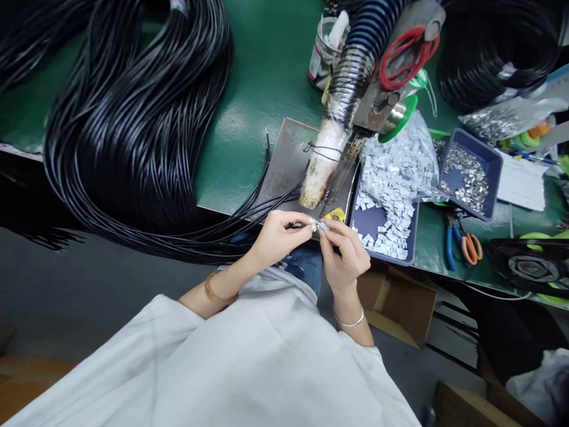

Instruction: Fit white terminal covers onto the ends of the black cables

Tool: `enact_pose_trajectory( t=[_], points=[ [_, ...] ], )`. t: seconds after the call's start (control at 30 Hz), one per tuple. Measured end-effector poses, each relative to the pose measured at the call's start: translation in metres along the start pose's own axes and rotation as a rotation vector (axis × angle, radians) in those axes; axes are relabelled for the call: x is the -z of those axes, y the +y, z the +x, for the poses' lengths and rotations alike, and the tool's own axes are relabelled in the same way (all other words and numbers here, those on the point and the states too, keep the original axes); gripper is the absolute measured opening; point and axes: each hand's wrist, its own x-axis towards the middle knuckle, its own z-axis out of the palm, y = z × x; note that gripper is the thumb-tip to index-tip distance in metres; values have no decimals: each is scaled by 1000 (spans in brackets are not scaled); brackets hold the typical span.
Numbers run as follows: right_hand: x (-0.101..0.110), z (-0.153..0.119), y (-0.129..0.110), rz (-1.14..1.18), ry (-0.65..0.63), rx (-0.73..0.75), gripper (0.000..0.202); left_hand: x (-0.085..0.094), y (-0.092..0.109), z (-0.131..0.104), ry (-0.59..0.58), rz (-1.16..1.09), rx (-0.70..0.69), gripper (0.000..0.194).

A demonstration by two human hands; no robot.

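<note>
My left hand is closed in a pinch on a thin black cable, which shows as a dark line between its fingers. Right against those fingertips, my right hand pinches a small light-grey piece. The two hands meet at the table's front edge, and the exact contact between cable and piece is too small to tell. Several loose black cables run in from the left toward my left hand. Beside my right hand, a dark blue tray contains many similar light-grey pieces, some in a clear bag.
A large black cable bundle hangs over the edge at left. A wrapped hose points down above a metal plate, near a soldering-wire-like green spool. Rightward are a smaller tray of metal parts, pliers and a fan.
</note>
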Motion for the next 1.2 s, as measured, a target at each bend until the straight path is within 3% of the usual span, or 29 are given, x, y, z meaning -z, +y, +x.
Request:
enact_pose_trajectory(
  t=[0.2, 0.33, 0.4, 0.53, 0.57, 0.63, 0.7, 0.8, 0.87, 1.03, 1.13, 1.2],
  points=[
    [0, -1, 1, -8, -13, -1, 17, -1, 1, 3, -24, -17, 18, 10],
    [16, 0, 3, -4, -44, -57, 16, 1, -1, 0, -53, -3, 28, 9],
    [31, 3, 3, -51, 69, -76, 11, 2, -4, -4, -101, 24, 45, 12],
    [62, 14, -2, -39, 564, -53, 3, 7, -10, -17, -319, 80, 119, 25],
    [69, 16, -1, -31, 572, -118, 9, 8, -11, -21, -362, 94, 140, 32],
    [80, 18, 4, -74, 363, -333, 20, 12, -12, -26, -352, 107, 159, 39],
    [87, 17, 18, -184, 9, -528, 17, 16, -10, -28, -217, 92, 124, 37],
    [92, 12, 48, -402, -252, -536, 14, 22, 1, -23, 7, -6, 38, 39],
    [90, 10, 66, -460, -352, -487, 14, 25, 10, -18, 51, -174, 31, 36],
    [75, 15, 88, -628, -435, -367, 13, 23, 25, -6, 6, -603, 148, 15],
    [65, 21, 87, -630, -365, -371, 12, 17, 23, -5, -71, -535, 155, 14],
    [61, 23, 78, -503, -222, -418, 11, 14, 20, -6, -155, -403, 135, 14]
  ],
)
